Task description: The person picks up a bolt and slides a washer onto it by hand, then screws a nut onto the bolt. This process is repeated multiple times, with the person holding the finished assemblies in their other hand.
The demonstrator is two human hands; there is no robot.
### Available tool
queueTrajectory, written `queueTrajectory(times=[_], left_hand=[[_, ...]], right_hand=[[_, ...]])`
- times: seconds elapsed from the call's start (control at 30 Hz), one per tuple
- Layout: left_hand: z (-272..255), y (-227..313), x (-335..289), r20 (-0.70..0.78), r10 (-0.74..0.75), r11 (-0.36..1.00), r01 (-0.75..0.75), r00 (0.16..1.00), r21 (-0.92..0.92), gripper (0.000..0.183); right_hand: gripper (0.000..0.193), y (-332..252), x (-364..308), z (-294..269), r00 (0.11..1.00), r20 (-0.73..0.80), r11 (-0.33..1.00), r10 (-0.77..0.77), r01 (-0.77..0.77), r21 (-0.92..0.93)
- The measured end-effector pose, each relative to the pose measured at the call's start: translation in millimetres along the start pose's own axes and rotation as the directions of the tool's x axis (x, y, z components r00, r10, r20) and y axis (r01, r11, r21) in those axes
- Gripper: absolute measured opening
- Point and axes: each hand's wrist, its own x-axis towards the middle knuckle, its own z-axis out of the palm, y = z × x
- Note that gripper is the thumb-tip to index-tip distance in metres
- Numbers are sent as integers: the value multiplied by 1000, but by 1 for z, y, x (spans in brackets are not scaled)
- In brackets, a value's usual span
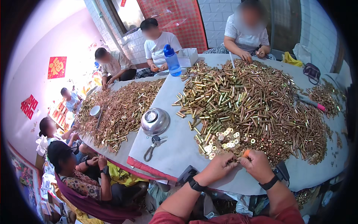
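My left hand and my right hand meet fingertip to fingertip at the near edge of the pile. Both are closed in a pinch around something small and dark that I cannot make out. An orange finger cover shows on a finger of the right hand. Just beyond the hands lie flat gold-coloured washers and, to their right, a heap of small nuts. Behind these spreads a large pile of gold-coloured metal tubes. Each wrist wears a black strap with a small box.
A steel bowl sits upside down on the pale-covered table, with keys near it. A blue bottle stands farther back. Pink-tipped pliers rest on the pile. Several people work around this table and a second heap at left.
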Motion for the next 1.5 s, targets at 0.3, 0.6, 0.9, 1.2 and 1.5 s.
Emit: queueTrajectory(times=[0.3, 0.6, 0.9, 1.2, 1.5], left_hand=[[-3, -3, 0, 41, -123, 989, 126, 992, -77, 16], [-3, -7, 2, 35, -68, 997, 69, 997, -37, 16], [-5, -2, 3, 43, -111, 993, 113, 993, -39, 17], [0, -1, 2, -16, 20, 1000, -20, 1000, 3, 18], [-1, 4, -1, 6, -68, 997, 68, 998, 21, 18]], right_hand=[[18, -3, -2, 4, 992, 11, 932, 127, -123, 340], [18, -1, 1, -3, 998, 1, 996, -64, 64, -60], [19, -1, -2, 2, 984, 51, 901, 170, -176, 396], [16, -6, -3, -3, 997, -44, 998, -58, 59, 17], [15, -4, -3, -4, 999, -24, 982, -32, 36, 185]])
